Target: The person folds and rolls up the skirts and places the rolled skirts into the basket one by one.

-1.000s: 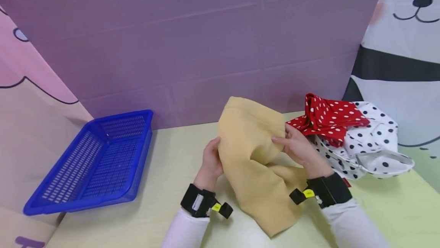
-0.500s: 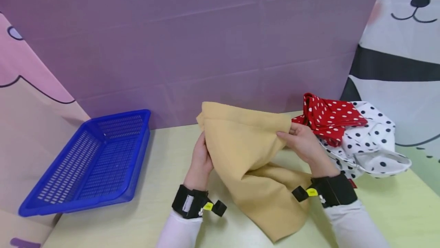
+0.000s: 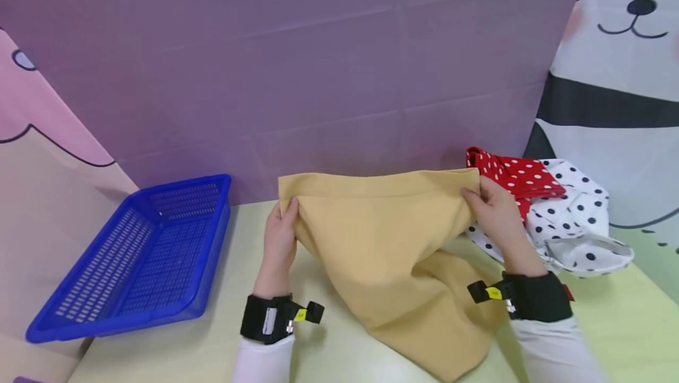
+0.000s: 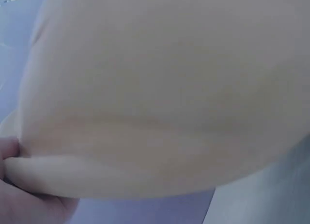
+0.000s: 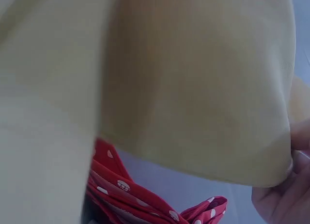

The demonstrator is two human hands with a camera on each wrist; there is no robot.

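A tan cloth point(image 3: 392, 235) hangs stretched between both hands above the pale green table point(image 3: 175, 342), its lower part lying on the tabletop. My left hand point(image 3: 281, 235) pinches the cloth's upper left corner. My right hand point(image 3: 490, 206) pinches the upper right corner. The top edge runs almost straight between them. In the left wrist view the tan cloth point(image 4: 155, 98) fills the picture, with fingers point(image 4: 19, 195) at the lower left. In the right wrist view the tan cloth point(image 5: 193, 88) hangs in front of a red dotted cloth point(image 5: 140, 195).
A blue plastic basket point(image 3: 138, 259) stands at the left of the table. At the right lie a red cloth with white dots point(image 3: 517, 177) and a white cloth with black dots point(image 3: 573, 224). A purple wall point(image 3: 318, 65) stands behind the table.
Both hands have moved apart, the left to the left and the right to the right, pulling the bunched tan cloth out into a wide, flat span.
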